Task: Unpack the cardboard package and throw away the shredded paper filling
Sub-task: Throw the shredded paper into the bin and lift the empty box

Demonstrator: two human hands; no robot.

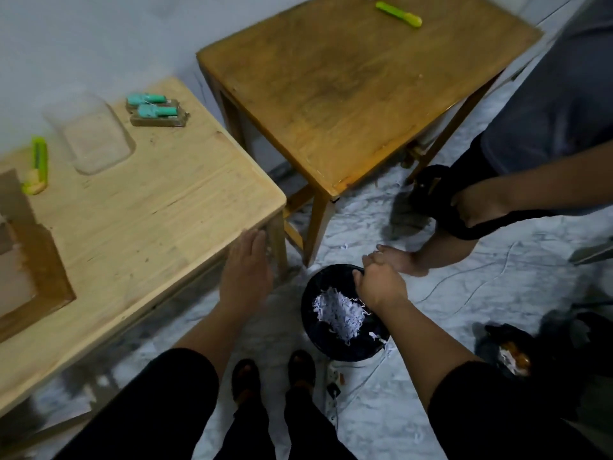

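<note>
While in the bin (pixel 318 287), shredded paper (pixel 338 313), below right fingers (pixel 360 277)

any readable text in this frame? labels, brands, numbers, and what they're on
None readable.
Teal items in cardboard-backed packs on the light table: any print too blurred to read.
Green cutters: no visible marking.
Cardboard box: no print visible.
Bin with shredded paper: no label showing.
Power strip on the floor: too small to tell.
</note>
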